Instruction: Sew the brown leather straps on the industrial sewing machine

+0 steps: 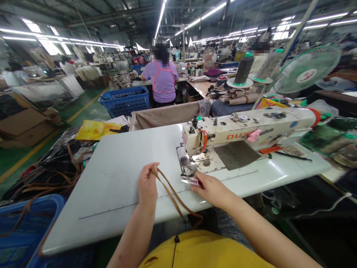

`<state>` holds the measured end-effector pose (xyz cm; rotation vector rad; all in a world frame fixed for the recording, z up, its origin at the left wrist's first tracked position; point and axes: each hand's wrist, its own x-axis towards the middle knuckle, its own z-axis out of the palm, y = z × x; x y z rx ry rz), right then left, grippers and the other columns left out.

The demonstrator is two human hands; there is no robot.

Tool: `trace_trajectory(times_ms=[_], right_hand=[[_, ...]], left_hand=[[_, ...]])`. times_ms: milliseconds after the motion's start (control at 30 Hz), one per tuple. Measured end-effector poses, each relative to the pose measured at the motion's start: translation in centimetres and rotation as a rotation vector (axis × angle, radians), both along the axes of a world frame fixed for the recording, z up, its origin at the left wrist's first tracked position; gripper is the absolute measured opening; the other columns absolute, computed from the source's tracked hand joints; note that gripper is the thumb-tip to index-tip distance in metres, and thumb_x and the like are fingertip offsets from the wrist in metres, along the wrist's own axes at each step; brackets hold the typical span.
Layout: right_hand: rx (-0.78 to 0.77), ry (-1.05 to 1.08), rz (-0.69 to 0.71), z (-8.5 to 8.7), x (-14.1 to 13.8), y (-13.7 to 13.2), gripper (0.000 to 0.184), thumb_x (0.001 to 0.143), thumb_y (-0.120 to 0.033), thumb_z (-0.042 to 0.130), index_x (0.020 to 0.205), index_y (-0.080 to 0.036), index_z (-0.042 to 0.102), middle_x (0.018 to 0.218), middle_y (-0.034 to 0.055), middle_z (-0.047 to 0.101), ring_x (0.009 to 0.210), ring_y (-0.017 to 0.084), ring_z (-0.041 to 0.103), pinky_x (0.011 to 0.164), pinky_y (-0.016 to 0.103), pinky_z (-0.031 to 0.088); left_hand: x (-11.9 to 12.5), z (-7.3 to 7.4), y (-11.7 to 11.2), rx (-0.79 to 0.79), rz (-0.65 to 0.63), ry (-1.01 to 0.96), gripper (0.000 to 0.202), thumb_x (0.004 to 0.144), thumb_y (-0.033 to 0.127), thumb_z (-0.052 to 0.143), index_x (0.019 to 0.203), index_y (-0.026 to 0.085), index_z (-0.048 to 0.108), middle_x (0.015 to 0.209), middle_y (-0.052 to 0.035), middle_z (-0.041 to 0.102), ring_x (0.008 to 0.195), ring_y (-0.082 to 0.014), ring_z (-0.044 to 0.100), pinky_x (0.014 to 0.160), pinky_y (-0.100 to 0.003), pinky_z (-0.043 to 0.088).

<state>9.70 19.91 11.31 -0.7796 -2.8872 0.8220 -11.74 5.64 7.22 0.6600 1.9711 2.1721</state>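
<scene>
Pinched between the fingers of my left hand (148, 182) is a long brown strap (175, 193). It loops down from the fingertips and hangs over the table's front edge toward my lap. My right hand (210, 189) is closed around small thread snips (192, 181) with pink on the handle, and their bright blades point left toward the strap without touching it. Just beyond that hand stands a sewing machine (245, 128) with orange trim. A dark grey-brown piece of material (237, 154) lies under its arm. The white tabletop (117, 167) carries a printed ruler line.
Left of the table, more brown straps (52, 182) are heaped above a blue basket (52, 219). A person in a purple shirt (164, 82) sits ahead, beside another blue crate (125, 100). A thread cone (243, 70) and a green fan (308, 70) stand behind the machine.
</scene>
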Motion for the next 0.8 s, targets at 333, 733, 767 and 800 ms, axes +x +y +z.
trace_trajectory(times_ms=[333, 733, 767, 800], right_hand=[[-0.387, 0.428, -0.101, -0.7, 0.9, -0.6, 0.034, 0.102, -0.046, 0.049, 0.092, -0.021, 0.071, 0.085, 0.0048, 0.069, 0.083, 0.021, 0.063, 0.077, 0.031, 0.048], [-0.676, 0.394, -0.065, -0.7, 0.5, -2.5, 0.029, 0.087, -0.046, 0.069, 0.082, -0.018, 0.069, 0.070, -0.0017, 0.055, 0.067, 0.014, 0.045, 0.062, 0.025, 0.036], [-0.684, 0.388, -0.067, -0.7, 0.6, -2.4, 0.030, 0.087, -0.047, 0.069, 0.082, -0.018, 0.068, 0.070, -0.0019, 0.053, 0.067, 0.014, 0.044, 0.061, 0.025, 0.036], [-0.688, 0.381, -0.068, -0.7, 0.8, -2.4, 0.030, 0.087, -0.047, 0.068, 0.081, -0.018, 0.067, 0.069, -0.0021, 0.052, 0.067, 0.014, 0.044, 0.061, 0.025, 0.035]], left_hand=[[4.5, 2.7, 0.3, 0.140, -0.322, -0.444, 0.040, 0.065, 0.053, 0.093, 0.084, 0.019, 0.085, 0.074, -0.0028, 0.065, 0.066, -0.0096, 0.048, 0.061, -0.024, 0.040], [6.2, 3.6, 0.0, 0.008, -0.537, -0.545, 0.040, 0.070, 0.049, 0.093, 0.089, 0.014, 0.085, 0.065, -0.0028, 0.067, 0.063, -0.0110, 0.057, 0.062, -0.023, 0.046], [6.2, 3.6, 0.0, 0.006, -0.526, -0.545, 0.041, 0.070, 0.050, 0.093, 0.088, 0.014, 0.085, 0.064, -0.0026, 0.067, 0.063, -0.0110, 0.057, 0.062, -0.023, 0.047], [6.2, 3.5, 0.1, 0.005, -0.512, -0.544, 0.042, 0.069, 0.052, 0.093, 0.087, 0.014, 0.085, 0.064, -0.0023, 0.066, 0.063, -0.0110, 0.057, 0.062, -0.023, 0.048]])
